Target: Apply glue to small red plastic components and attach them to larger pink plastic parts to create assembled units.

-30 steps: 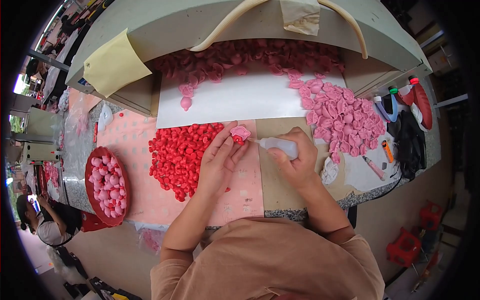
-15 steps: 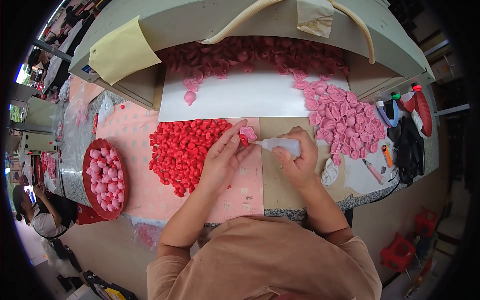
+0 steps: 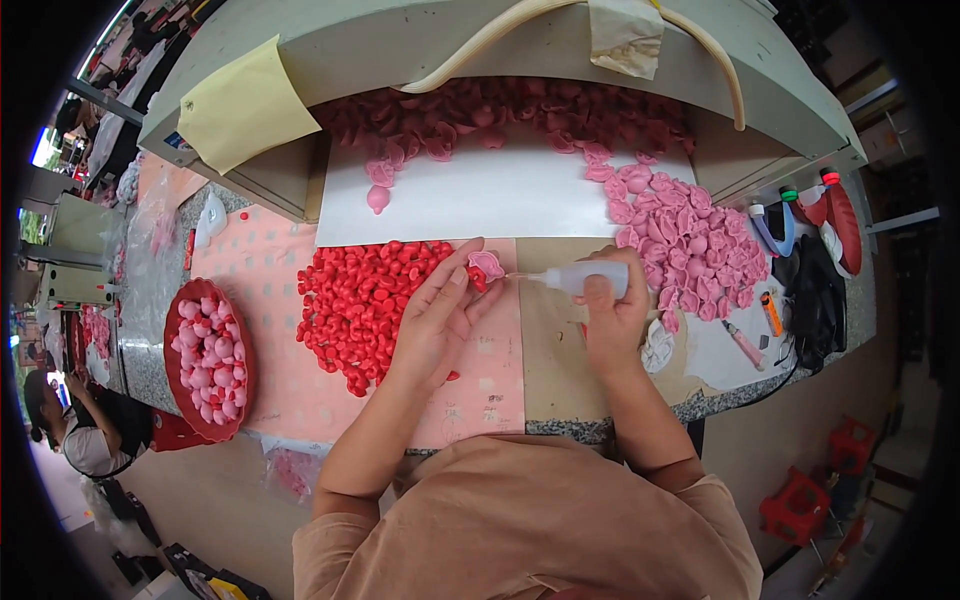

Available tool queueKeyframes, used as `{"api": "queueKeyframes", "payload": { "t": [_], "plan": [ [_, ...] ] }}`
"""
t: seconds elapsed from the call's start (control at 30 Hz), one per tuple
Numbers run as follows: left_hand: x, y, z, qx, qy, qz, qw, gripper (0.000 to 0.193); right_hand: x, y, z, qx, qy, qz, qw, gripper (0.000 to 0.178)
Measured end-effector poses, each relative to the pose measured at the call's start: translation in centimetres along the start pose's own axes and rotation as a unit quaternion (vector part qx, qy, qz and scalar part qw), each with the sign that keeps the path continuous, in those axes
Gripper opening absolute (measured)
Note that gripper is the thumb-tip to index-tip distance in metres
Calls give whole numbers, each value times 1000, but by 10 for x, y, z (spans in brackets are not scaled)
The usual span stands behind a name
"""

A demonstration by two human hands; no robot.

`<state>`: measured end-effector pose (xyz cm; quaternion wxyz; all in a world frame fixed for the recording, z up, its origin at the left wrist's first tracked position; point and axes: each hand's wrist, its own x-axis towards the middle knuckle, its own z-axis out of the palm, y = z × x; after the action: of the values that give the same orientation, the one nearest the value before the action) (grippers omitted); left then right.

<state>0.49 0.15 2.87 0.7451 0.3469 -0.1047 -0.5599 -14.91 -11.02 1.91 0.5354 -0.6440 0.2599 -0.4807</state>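
Note:
Near the middle of the bench my left hand (image 3: 432,325) holds a small glossy red plastic piece (image 3: 476,277) at its fingertips. A pink petal-shaped shell (image 3: 487,264) sits against that piece. My right hand (image 3: 618,325) is wrapped round a translucent white squeeze bottle (image 3: 585,277), held on its side. Its thin nozzle points left, with the tip just short of the red piece and the pink shell. Beside my left hand spreads a heap of similar red pieces (image 3: 360,310). A pile of pink shells (image 3: 695,245) lies to the right of the bottle.
A red bowl (image 3: 172,388) with pink and red balls stands left. Behind is a grey hooded cabinet (image 3: 400,40) with more pink parts (image 3: 450,110) under it. At right lie an orange cutter (image 3: 772,313), a glue tube (image 3: 745,345) and red-capped bottles (image 3: 845,220). Another person (image 3: 85,430) sits far left.
My right hand has drawn the bottle rightward, so its nozzle has backed away from the red piece. My left hand has shifted slightly left with the piece and shell.

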Motion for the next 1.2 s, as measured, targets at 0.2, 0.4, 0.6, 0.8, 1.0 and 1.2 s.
{"api": "queueKeyframes", "payload": {
  "t": [0.2, 0.4, 0.6, 0.8, 1.0, 1.2],
  "plan": [
    [2, 30, -12, -23, 14, 85, 996, 44, 15, -10, 3, 143, -51, 94, 984, 16],
    [3, 59, -31, -144, 75, 184, 969, 37, 17, -4, 25, 99, -88, 148, 980, 24],
    [0, 69, -41, -252, 44, 176, 950, 36, 32, 4, 44, -94, -184, 134, 969, 20],
    [2, 61, -34, -260, 17, 139, 955, 37, 89, 34, 53, -303, -137, -96, 938, 20],
    [3, 56, -44, -261, 9, 127, 957, 32, 123, 29, 44, -416, -87, -100, 900, 20],
    [2, 49, -35, -258, 20, 91, 962, 34, 103, 7, -46, -476, -30, -81, 875, 21]
  ]
}}
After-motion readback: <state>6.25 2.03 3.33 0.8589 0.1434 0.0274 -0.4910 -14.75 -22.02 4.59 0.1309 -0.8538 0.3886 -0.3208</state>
